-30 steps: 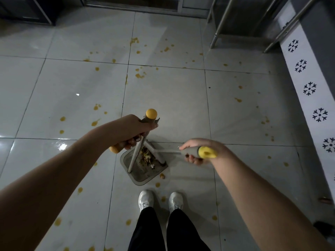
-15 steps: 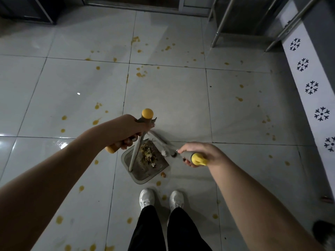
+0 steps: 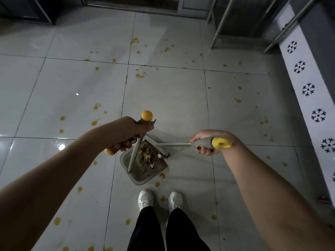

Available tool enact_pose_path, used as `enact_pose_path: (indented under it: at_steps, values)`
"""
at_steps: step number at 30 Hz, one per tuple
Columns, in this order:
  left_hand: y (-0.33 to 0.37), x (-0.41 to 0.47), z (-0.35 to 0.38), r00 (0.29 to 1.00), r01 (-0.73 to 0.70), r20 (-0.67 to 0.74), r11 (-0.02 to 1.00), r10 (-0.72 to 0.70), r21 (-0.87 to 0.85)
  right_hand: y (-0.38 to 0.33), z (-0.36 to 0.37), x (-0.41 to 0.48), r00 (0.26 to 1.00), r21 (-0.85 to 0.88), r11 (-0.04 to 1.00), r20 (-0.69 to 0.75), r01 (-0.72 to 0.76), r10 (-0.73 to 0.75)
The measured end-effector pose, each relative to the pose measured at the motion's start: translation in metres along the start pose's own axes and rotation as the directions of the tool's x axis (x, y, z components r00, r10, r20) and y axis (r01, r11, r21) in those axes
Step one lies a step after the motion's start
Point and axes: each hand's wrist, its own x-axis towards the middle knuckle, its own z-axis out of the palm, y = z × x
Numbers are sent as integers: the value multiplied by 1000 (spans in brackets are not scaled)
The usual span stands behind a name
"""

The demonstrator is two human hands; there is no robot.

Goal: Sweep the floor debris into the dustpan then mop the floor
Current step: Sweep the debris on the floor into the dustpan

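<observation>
1. While the dustpan sits flat on the tiled floor just ahead of the white sneakers, there's already a pile of debris in the middle of its tray, brownish-yellow bits with a couple of white pieces.
2. Left hand is wrapped tight around the dustpan handle, a pale pole with a yellow knob on top that runs down to the back of the pan.
3. Right hand is closed around the grey-and-yellow grip of the broom, whose metal shaft runs sideways toward the pan. The bristle end is right at the pan's right edge, pretty blurry, so can't say if it's touching.
4. One crumb lies on the tile just outside the pan's near right corner.
5. Yellow splatter spots are all over the floor, near and far.
6. Metal legs stand at the top right, and a white wall strip with dark snowflake prints runs down the right side.
</observation>
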Motion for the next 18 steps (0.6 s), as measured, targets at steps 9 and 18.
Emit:
enact_pose_path:
  at_steps: [9,18]
  values:
    - [-1,-1,-4,1000,-22,21,1000,22,10,12,35,31,996,61,998,87,-4,-2]
    - [-1,2,-3,998,-52,35,999,52,3,2,9,-10,990,228,973,121,46,-75]
